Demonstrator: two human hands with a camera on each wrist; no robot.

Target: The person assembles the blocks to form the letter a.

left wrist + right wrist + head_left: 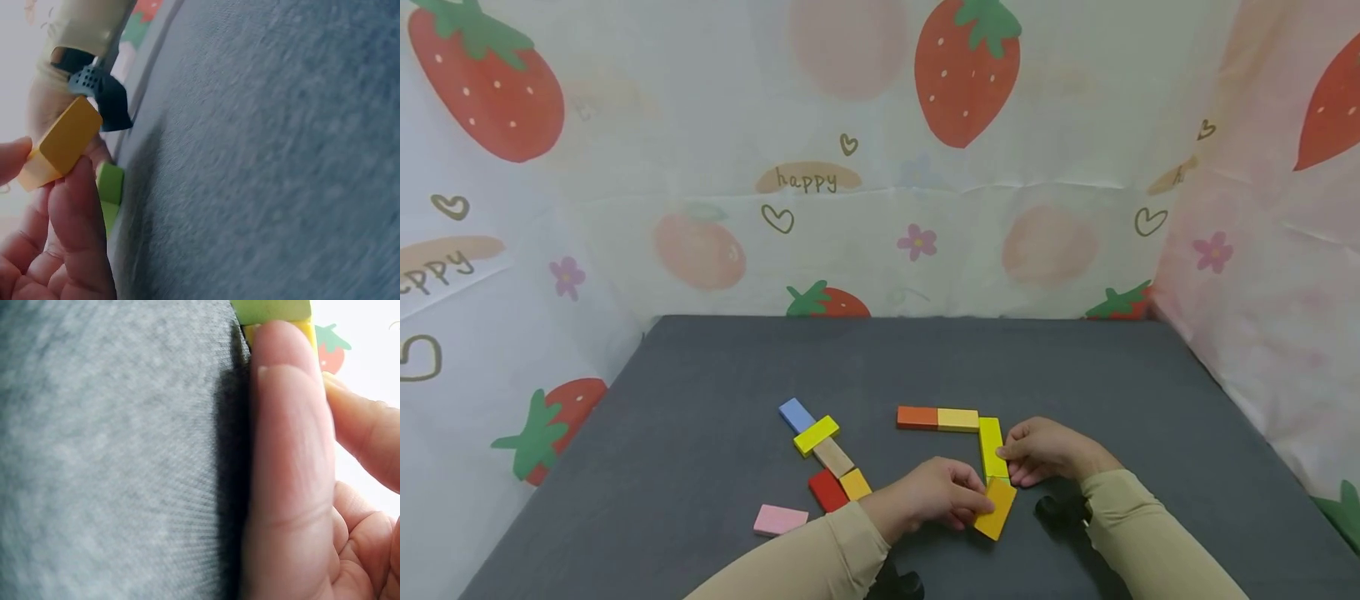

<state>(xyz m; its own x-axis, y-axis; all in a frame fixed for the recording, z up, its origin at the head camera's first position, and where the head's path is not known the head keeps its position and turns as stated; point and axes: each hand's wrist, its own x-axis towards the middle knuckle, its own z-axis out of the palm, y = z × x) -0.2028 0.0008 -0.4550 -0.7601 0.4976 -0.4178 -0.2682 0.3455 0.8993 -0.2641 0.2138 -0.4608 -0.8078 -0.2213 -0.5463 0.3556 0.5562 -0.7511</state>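
Note:
My left hand (943, 496) pinches a yellow-orange block (996, 508) between thumb and fingers, tilted just above the table at the near end of a block row. In the left wrist view the same block (72, 134) sits between the fingertips. My right hand (1048, 450) has its thumb on a yellow block (992, 446) and its fingers along that block's right side. Beyond these fingers, the right wrist view shows a light green block (275, 309); the held block mostly hides it from the head view. A pale yellow block (958, 420) and an orange-red block (917, 417) continue the row leftward.
Left of the hands runs a slanting row: blue block (796, 415), bright yellow block (816, 435), wooden block (833, 457), red block (828, 491) and orange block (855, 483). A pink block (780, 520) lies apart. Printed curtains (730, 250) border the dark grey table (737, 358).

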